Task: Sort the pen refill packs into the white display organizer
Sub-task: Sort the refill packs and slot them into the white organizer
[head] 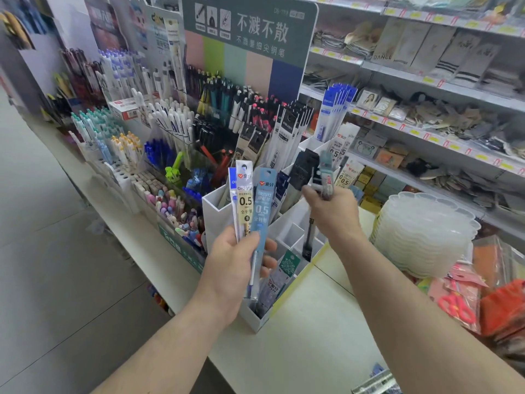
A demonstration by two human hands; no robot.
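Above the front corner of the white display organizer (218,211), the left hand (233,268) holds a fanned bundle of pen refill packs upright: a cream pack (245,200) marked 0.5, a light-blue pack (262,206) also marked 0.5, and a white-and-blue pack edge (233,200) behind them. Left grip: thumb and fingers curled round the lower part of the packs, pinching them. Right hand (332,211) is raised over the organizer's middle compartments; its grip is closed on a small blurred pack (325,177), colour greyish with some red, print unreadable. Organizer stands on a pale surface (312,336); rear compartments hold tall white packs (287,132) and blue packs (335,106), the front compartment holds a green-topped pack (289,264). Right of the organizer: a stack of clear scalloped trays (426,237). Left of it: racks of pens (170,123).
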